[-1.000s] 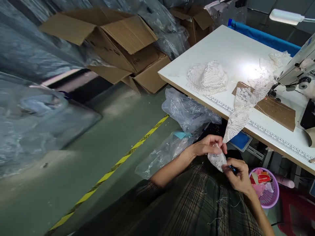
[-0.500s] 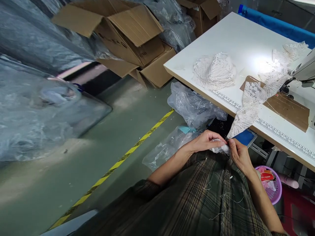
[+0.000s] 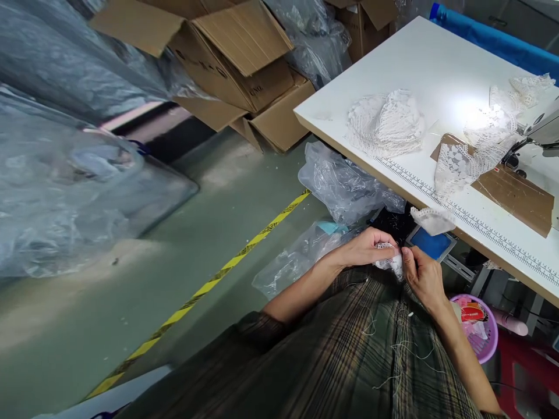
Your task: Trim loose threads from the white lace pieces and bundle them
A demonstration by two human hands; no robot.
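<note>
My left hand (image 3: 372,247) is closed on a small piece of white lace (image 3: 388,263) just above my lap. Against its edge, my right hand (image 3: 423,276) is curled with thumb and forefinger together; what it pinches is hidden. A white lace strip (image 3: 456,166) runs from the sewing machine (image 3: 544,129) across the table, and its end (image 3: 433,221) droops over the front edge, apart from my hands. Folded white lace (image 3: 388,123) lies stacked on the left of the table.
The white table (image 3: 419,52) has a printed ruler along its front edge. Brown card (image 3: 515,195) lies by the machine. Below are plastic bags (image 3: 334,180) and a purple basket (image 3: 489,337) with scraps. Open cardboard boxes (image 3: 227,75) and yellow-black floor tape (image 3: 227,267) are leftward.
The lace strip's end has come away from my fingers and swung back to the table edge. My hands stay close together at the small lace piece. The view has shifted slightly.
</note>
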